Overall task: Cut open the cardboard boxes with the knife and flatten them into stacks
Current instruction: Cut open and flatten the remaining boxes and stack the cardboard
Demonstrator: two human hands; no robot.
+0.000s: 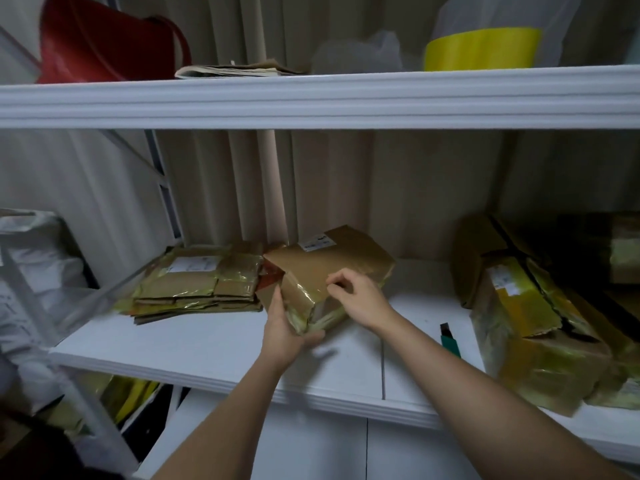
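Note:
A brown cardboard box with a white label and yellowish tape sits in the middle of the white shelf. My left hand grips its near taped corner from below. My right hand pinches the box's front flap edge from above. To the left lies a stack of flattened boxes. The knife, green with a black tip, lies on the shelf to the right of my right forearm, in neither hand.
Torn, taped boxes crowd the shelf's right end. White bags sit at the left. The upper shelf holds a red bag, papers and a yellow tape roll. More packaging lies under the shelf.

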